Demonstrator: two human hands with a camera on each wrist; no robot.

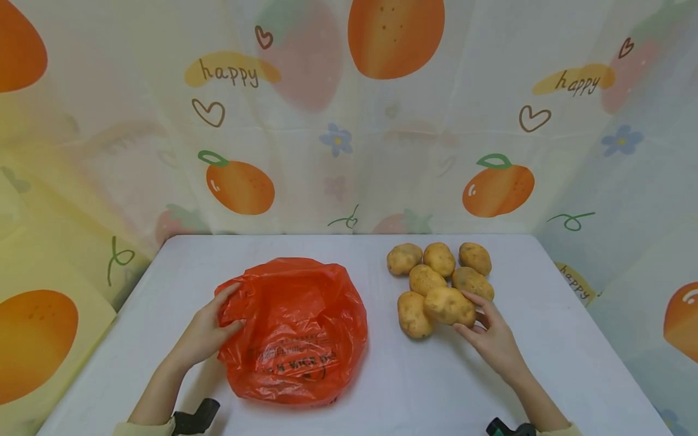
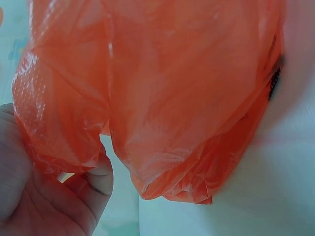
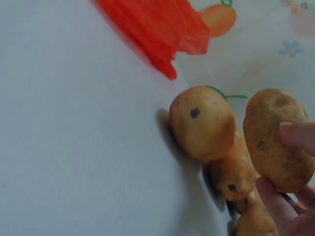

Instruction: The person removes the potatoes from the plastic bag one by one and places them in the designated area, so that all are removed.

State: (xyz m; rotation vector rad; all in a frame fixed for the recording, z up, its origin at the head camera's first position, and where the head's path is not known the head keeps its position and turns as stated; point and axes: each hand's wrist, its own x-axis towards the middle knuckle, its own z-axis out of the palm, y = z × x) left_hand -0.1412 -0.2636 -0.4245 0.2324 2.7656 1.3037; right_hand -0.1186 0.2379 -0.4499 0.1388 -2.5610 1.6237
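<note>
A red plastic bag (image 1: 294, 327) with dark printing lies on the table's left half, its mouth spread toward the camera. My left hand (image 1: 209, 330) grips the bag's left edge; in the left wrist view the thumb and fingers (image 2: 101, 179) have the thin plastic between them. A potato (image 1: 449, 306) is held by its right end between the thumb and fingers of my right hand (image 1: 493, 339). The right wrist view shows that potato (image 3: 275, 140) lifted beside the others. Several more potatoes (image 1: 427, 280) sit together just behind and left of it.
The white table (image 1: 382, 387) carries the bag on the left and the potatoes on the right. Behind it hangs a cloth backdrop (image 1: 392, 163) printed with oranges and hearts. Dark wrist devices (image 1: 196, 418) show at the bottom edge.
</note>
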